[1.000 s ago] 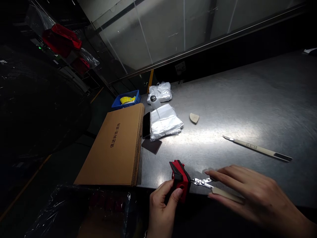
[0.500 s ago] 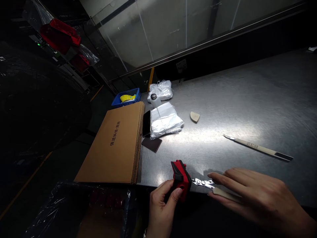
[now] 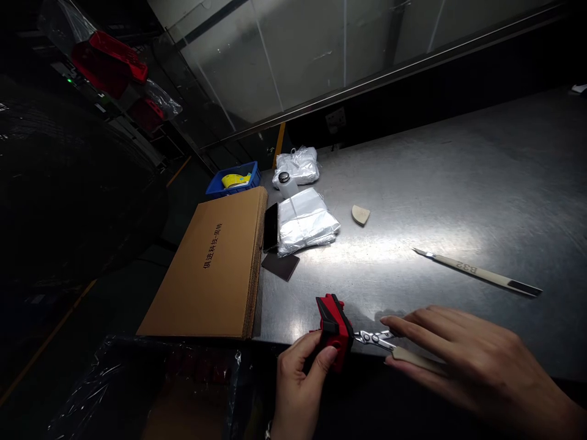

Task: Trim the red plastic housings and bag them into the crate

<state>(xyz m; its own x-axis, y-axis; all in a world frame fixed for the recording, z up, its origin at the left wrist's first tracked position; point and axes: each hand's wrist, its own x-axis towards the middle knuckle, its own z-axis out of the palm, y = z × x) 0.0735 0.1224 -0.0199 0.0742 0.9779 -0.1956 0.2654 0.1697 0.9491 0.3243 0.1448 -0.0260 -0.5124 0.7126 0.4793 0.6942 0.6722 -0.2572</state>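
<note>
A red and black plastic part (image 3: 337,330) is pinched between the thumb and fingers of my left hand (image 3: 300,382), above the table's front edge. My right hand (image 3: 463,348) grips a pair of pliers (image 3: 373,339) with shiny metal jaws and a pale handle. The tips of the pliers touch the right side of the red and black part, though their exact bite is too small to make out. Behind my right hand a scalpel (image 3: 477,272) marked B32 lies on the metal table (image 3: 389,263), its blade pointing left.
Left on the table are stacked cardboard sheets (image 3: 215,263), clear plastic bags (image 3: 307,223), a dark flat piece (image 3: 280,266), a pump bottle (image 3: 287,185) and a blue bin (image 3: 220,186). A beige wedge (image 3: 361,215) lies mid-table. Below left stands a plastic-lined container (image 3: 105,391).
The handles of the pliers look slightly wider apart, and my right hand has shifted a little left. My left hand and the red and black part stay nearly still.
</note>
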